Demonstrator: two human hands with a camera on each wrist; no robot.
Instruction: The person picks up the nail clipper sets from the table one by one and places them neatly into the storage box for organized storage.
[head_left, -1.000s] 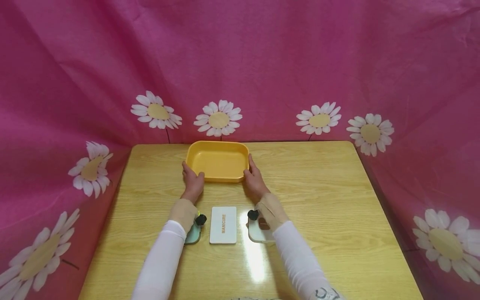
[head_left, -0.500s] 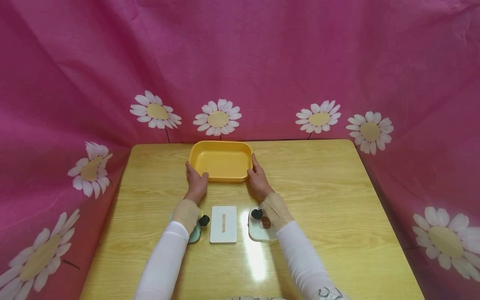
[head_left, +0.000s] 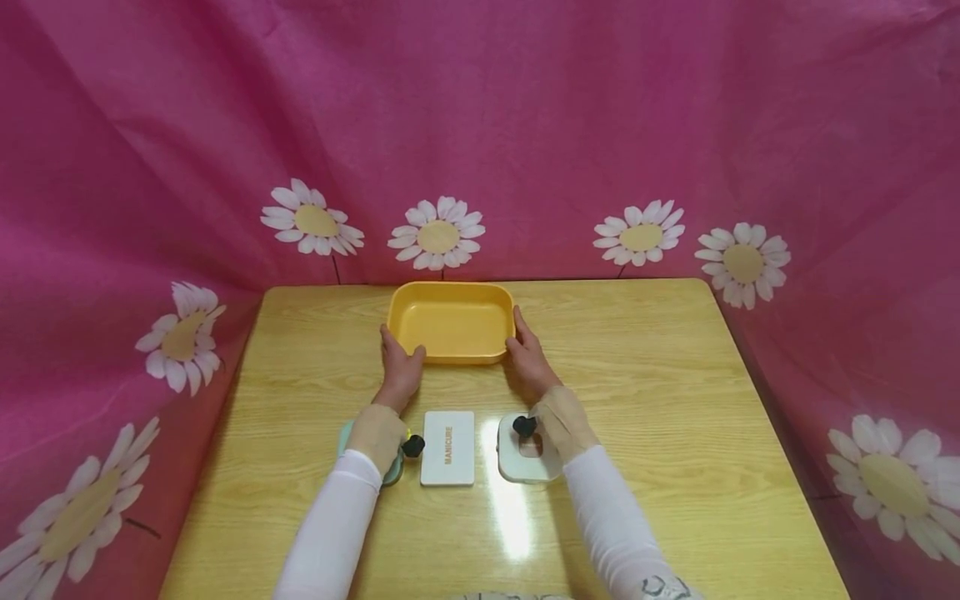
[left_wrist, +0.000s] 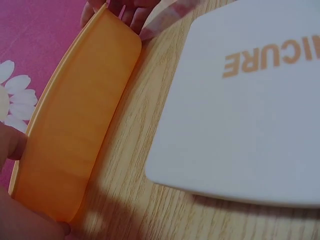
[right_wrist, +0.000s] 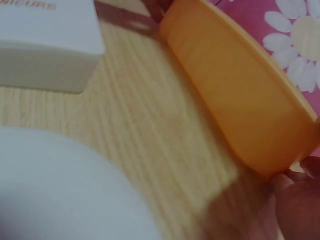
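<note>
An orange-yellow rectangular tray (head_left: 450, 329) sits at the table's far edge, with nothing in it. My left hand (head_left: 401, 371) grips its near left corner, thumb at the front wall and fingers along the left side. At the near right corner my right hand (head_left: 531, 360) holds it in the same way. In the left wrist view the tray's front wall (left_wrist: 80, 110) stands close to the tabletop. The right wrist view shows a thumb and fingers (right_wrist: 300, 200) on the tray's corner.
Nearer the person lies a white box (head_left: 448, 450) lettered MANICURE. A pale rounded-square case (head_left: 517, 468) is right of it, partly under the right wrist. A green case (head_left: 346, 437) is mostly hidden beneath the left wrist. Pink flowered cloth (head_left: 525, 150) hangs behind the table.
Both hands have shifted the tray a little to the right along the table's far edge. The white box and the cases stay where they were.
</note>
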